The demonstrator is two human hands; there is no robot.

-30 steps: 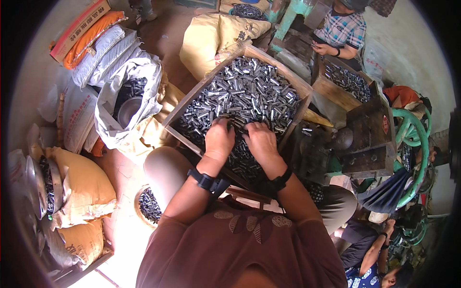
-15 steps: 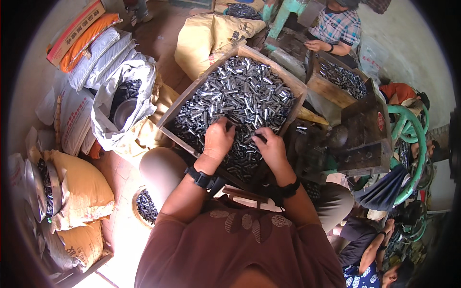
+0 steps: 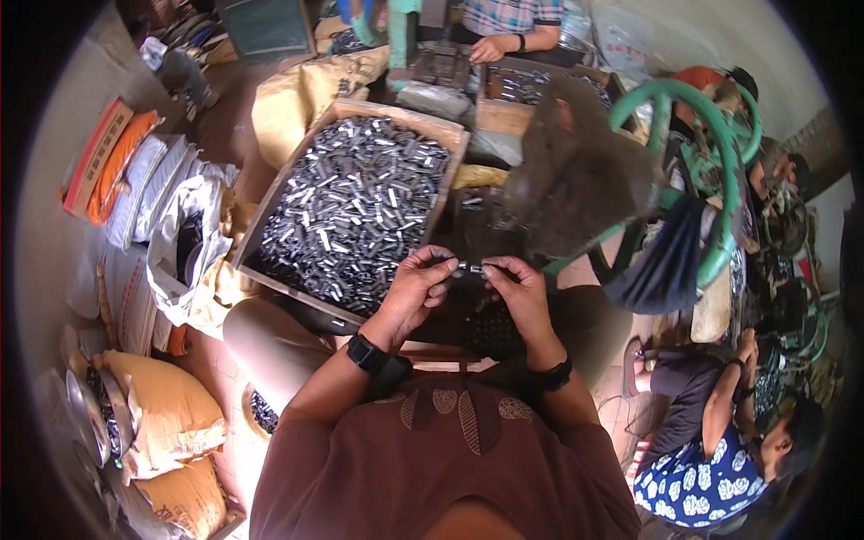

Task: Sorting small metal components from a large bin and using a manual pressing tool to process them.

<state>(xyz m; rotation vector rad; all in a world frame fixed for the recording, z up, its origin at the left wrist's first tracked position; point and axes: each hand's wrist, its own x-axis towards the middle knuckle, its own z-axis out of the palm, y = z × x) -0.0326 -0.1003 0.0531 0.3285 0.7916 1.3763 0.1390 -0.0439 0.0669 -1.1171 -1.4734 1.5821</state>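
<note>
Between the fingertips of both hands is a short, shiny metal cylinder (image 3: 469, 267), lying level. My left hand (image 3: 419, 286) pinches its left end, the other fingers curled in. The right end is pinched by the thumb and forefinger of my right hand (image 3: 522, 288). Both hands are just beyond the near right corner of a wooden box (image 3: 256, 236). Heaped in that box are many short metal tubes (image 3: 351, 207), dark and silvery. My fingers cover the ends of the held piece, so their shape is hidden.
A dark machine with a green handwheel (image 3: 717, 256) stands at my right, a dark cloth (image 3: 661, 261) hanging by it. Across from me a person (image 3: 513, 36) sits by another box (image 3: 504, 115) of metal pieces. Another person (image 3: 702, 481) is at lower right. Sacks (image 3: 171, 405) line the left.
Both hands have left the heap of tubes and moved right, off the box, now holding a metal cylinder between them. The view has turned right, so the box appears farther left.
</note>
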